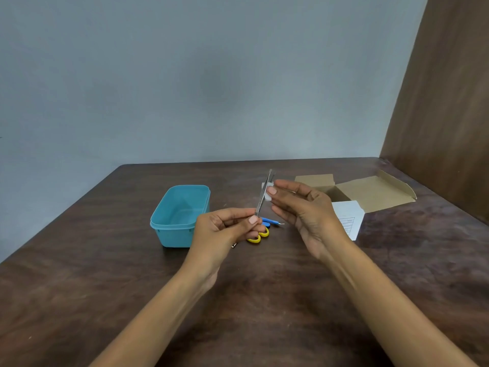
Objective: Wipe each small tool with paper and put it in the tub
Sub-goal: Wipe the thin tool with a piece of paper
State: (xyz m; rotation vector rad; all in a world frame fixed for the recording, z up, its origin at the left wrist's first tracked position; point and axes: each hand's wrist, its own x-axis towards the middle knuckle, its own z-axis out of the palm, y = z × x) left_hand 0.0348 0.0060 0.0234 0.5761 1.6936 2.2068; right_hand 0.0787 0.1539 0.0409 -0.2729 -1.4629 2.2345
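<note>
My left hand (pixel 225 229) pinches the lower end of metal tweezers (pixel 263 197), which stand tilted upward above the table. My right hand (pixel 299 207) pinches a small white wad of paper (pixel 267 192) against the tweezers' upper half. The turquoise tub (pixel 180 215) stands open just left of my left hand, and nothing shows inside it. Yellow-handled scissors (pixel 258 235) lie on the table partly hidden behind my left hand. A blue-handled hook tool (pixel 271 222) lies beside them, between my hands.
An opened cardboard box (pixel 370 192) with flaps spread lies at the back right. A white printed sheet (pixel 349 218) lies in front of it, partly under my right wrist. A brown wooden panel (pixel 444 102) rises along the table's right side.
</note>
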